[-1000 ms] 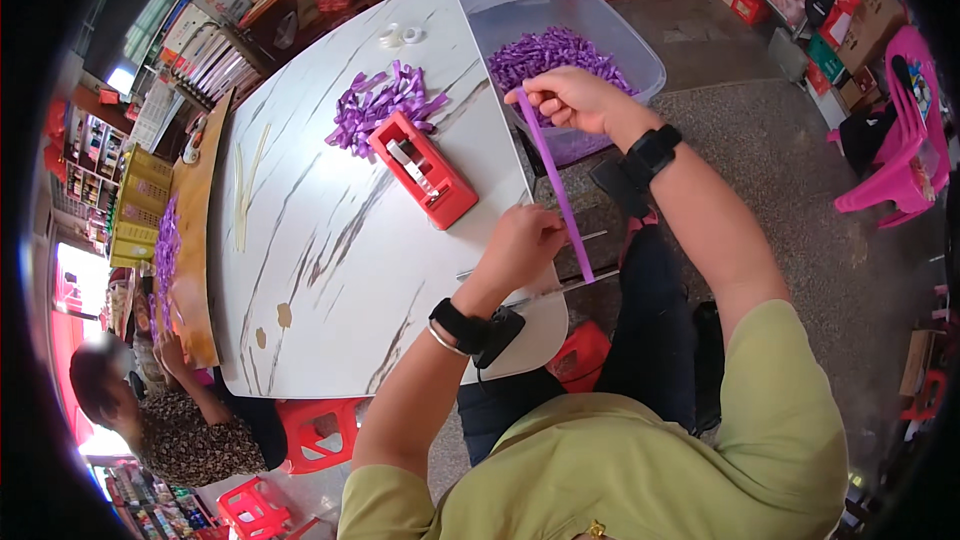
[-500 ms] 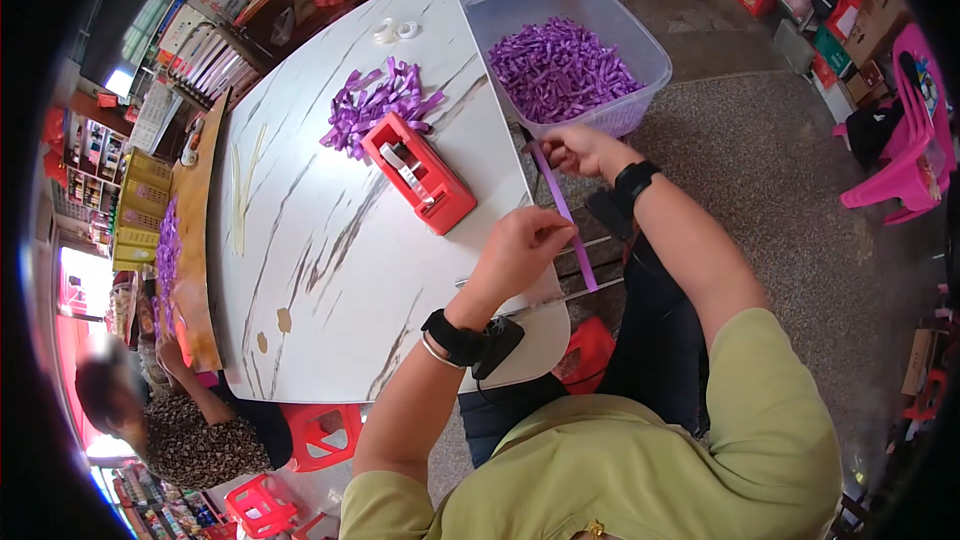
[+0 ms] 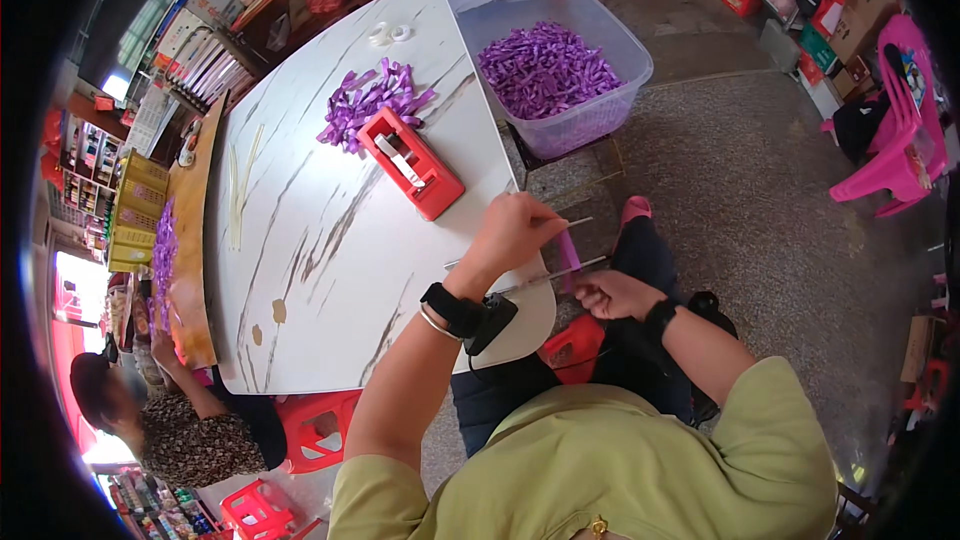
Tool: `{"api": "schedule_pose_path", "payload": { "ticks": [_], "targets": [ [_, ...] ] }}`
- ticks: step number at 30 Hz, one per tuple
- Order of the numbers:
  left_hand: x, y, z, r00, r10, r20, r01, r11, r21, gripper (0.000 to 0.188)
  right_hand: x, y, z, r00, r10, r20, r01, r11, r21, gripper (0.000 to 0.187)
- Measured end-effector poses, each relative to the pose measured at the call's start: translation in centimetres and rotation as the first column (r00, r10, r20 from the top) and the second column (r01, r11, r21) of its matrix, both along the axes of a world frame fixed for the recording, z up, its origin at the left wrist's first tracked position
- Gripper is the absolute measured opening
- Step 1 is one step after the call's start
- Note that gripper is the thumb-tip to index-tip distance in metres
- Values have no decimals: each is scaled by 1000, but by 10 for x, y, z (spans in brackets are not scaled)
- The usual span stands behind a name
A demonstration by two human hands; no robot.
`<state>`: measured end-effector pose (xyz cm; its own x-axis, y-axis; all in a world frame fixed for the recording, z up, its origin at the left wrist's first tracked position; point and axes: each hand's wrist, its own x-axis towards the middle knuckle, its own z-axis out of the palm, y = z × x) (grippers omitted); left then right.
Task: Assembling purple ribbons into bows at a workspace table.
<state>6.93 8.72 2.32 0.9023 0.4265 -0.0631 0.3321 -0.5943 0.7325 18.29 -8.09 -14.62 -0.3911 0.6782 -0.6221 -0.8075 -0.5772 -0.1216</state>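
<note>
"Head camera: what is way over on the left?"

"Yellow plastic baskets [image 3: 140, 205]. I can't tell what is in them. Just right of them, a row of purple ribbons [image 3: 165, 250] lies on a brown board [image 3: 196, 270]. Another person [image 3: 195, 435] sits near its bottom end."

"And on the big white table [image 3: 310, 285]?"

"First, some long, thin, pale strips [image 3: 236, 210]. Then a loose heap of shiny purple ribbon loops [image 3: 365, 105], with two tape rolls [image 3: 402, 33] farther back. Then a red tape dispenser [image 3: 445, 195], right up by the heap. It has a roll of tape inside."

"Where is the left hand [image 3: 512, 230]?"

"At the table's right edge. Its thumb and fingers pinch the top end of a purple ribbon strip [image 3: 568, 252]."

"What is that big box past it?"

"A clear plastic tub [image 3: 590, 130]. Lots and lots of little purple ribbon bits [image 3: 550, 70] are in it, lower than the rim."

"And the strip?"

"Between the two hands, just off the table, by two thin metal rods [image 3: 590, 264] that poke out."

"What about the right hand [image 3: 622, 294]?"

"Just beside the strip's low end. Its fingers are curled, but I can't tell if they have hold of it."
</note>
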Motion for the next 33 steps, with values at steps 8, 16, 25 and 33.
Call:
{"api": "schedule_pose_path", "payload": {
  "ticks": [8, 16, 25, 33],
  "targets": [
    [3, 3, -5, 999, 0, -35, 0, 1000, 15, 18, -26, -81, 80, 902, 106, 419, -156, 984, 87, 22],
    [4, 1, 2, 993, 13, -117, -10, 1000, 26, 22, -43, -107, 127, 634, -111, 765, -234, 915, 327, 24],
    [4, -1, 7, 987, 27, -156, -18, 998, 58, 22, -53, -109, 161, 481, -219, 849, -252, 893, 373, 17],
    [2, 1, 0, 994, 13, -108, -4, 997, 82, 24, -52, -82, 197, 249, -370, 895, -429, 787, 444, 15]
  ]
}}
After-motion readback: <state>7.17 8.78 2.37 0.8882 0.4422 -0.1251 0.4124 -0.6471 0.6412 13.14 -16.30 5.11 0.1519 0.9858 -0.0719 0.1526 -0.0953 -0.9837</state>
